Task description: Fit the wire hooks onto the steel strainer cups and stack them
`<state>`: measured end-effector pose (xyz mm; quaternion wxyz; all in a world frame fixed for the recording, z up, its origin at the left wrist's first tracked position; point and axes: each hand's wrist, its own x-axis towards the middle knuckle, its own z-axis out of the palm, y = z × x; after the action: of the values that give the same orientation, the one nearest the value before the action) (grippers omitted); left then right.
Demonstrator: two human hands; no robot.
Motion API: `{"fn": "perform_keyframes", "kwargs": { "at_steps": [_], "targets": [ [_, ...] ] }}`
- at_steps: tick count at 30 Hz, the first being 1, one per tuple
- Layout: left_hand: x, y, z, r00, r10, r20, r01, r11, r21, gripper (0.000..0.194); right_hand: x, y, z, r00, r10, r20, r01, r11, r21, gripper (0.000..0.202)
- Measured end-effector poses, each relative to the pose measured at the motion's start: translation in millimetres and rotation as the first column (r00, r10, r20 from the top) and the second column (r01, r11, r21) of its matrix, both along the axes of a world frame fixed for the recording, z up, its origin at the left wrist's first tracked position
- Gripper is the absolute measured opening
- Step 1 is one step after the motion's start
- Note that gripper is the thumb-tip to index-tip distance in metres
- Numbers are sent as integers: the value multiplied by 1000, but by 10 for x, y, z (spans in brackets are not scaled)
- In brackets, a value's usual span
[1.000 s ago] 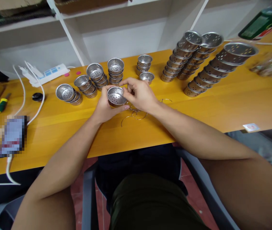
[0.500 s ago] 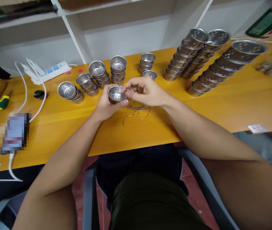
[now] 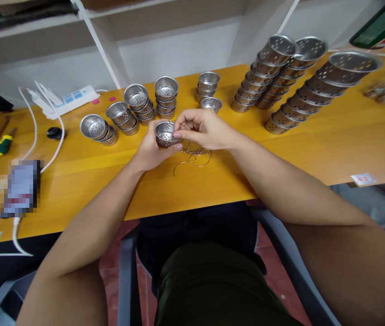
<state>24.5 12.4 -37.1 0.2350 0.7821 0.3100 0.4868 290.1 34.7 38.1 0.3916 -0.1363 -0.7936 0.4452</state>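
My left hand [image 3: 152, 147] is wrapped round a small perforated metal cup [image 3: 165, 141], its mouth tilted up toward me. At the cup's right rim, my right hand [image 3: 201, 129] has thumb and forefinger pinched together; what lies between those fingertips is too small to make out. Thin bent metal wires [image 3: 195, 162] lie loose on the table just below my right hand. Behind it stands a single perforated cup [image 3: 211, 105], partly covered by the hand.
Short stacks of perforated cups [image 3: 167, 93] stand behind my left hand, with taller leaning stacks [image 3: 306, 99] to the right. On the left are a phone [image 3: 21, 188] with white cables, a power strip [image 3: 77, 100] and a screwdriver [image 3: 4, 144]. White shelving [image 3: 178, 45] borders the table's back.
My right thumb and fingertips have shifted slightly at the cup's rim. The held cup has turned a little. The whole view has moved slightly.
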Motion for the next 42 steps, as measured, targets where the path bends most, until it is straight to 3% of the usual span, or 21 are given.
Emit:
{"fn": "perform_keyframes", "kwargs": {
  "at_steps": [10,14,17,21,26,31,34,39,42],
  "targets": [
    [13,43,-28,999,-35,7,34,999,36,90,-23,-25,-28,999,-33,14,32,999,19,69],
    [-6,111,-85,1000,15,19,-16,999,31,96,33,1,-37,983,-179,34,175,979,106,71],
    [-38,184,-142,998,33,44,-35,998,46,100,60,27,-57,961,-274,41,256,935,244,71],
    [-69,221,-158,997,32,63,-37,997,69,98,35,26,-116,964,-255,75,210,904,371,71],
    [-52,135,-65,997,72,28,-71,996,-46,103,-30,-28,-185,958,-246,149,185,924,334,65],
    [2,60,-37,999,27,24,-22,984,-175,124,-90,-15,-248,949,-296,109,250,916,312,96],
    [6,33,-40,1000,23,17,-19,980,-197,134,10,93,-216,925,-366,100,310,881,357,107],
    [-53,3,3,997,68,-19,-71,970,-234,103,462,507,-76,756,-643,126,568,739,362,98],
    [-86,2,35,994,97,-53,-107,963,-246,86,636,850,-77,725,-668,169,588,728,353,94]
  ]
}}
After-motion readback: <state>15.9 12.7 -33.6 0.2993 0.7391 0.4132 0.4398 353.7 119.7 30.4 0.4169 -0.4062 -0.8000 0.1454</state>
